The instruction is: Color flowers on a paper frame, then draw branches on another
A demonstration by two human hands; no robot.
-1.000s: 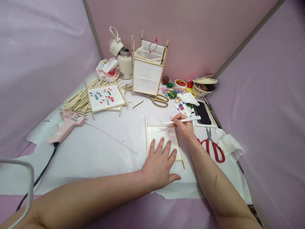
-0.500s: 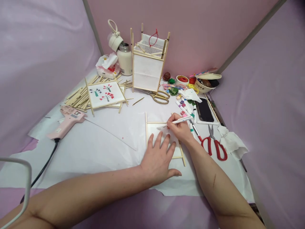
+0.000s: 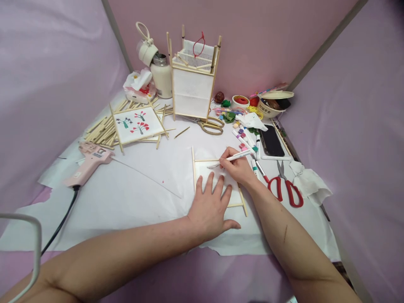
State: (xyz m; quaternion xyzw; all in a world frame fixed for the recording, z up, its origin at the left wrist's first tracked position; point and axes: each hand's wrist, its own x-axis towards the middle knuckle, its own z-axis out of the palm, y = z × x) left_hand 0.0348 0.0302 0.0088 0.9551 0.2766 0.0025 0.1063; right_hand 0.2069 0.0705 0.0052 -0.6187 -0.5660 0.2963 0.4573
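Observation:
A white panel in a wooden stick frame (image 3: 202,176) lies on the white sheet in front of me. Flat on its lower part rests my left hand (image 3: 210,204), fingers spread, holding nothing. My right hand (image 3: 235,166) is closed round a white marker pen (image 3: 237,156), whose tip meets the panel near its upper edge. Small dark marks show by the tip, but their shape is too fine to make out. The right hand and wrist hide the frame's upper right part.
On the left are a pink glue gun (image 3: 90,164), wooden sticks (image 3: 99,130) and a panel with painted flowers (image 3: 135,125). A lantern-like stick frame (image 3: 192,92) stands behind. Red scissors (image 3: 285,185), a phone (image 3: 272,141), a bowl (image 3: 269,110) and several markers (image 3: 244,139) lie right.
The whole view has shifted slightly. Both hands stay at the panel in nearly the same pose, with the pen tip still at the marks.

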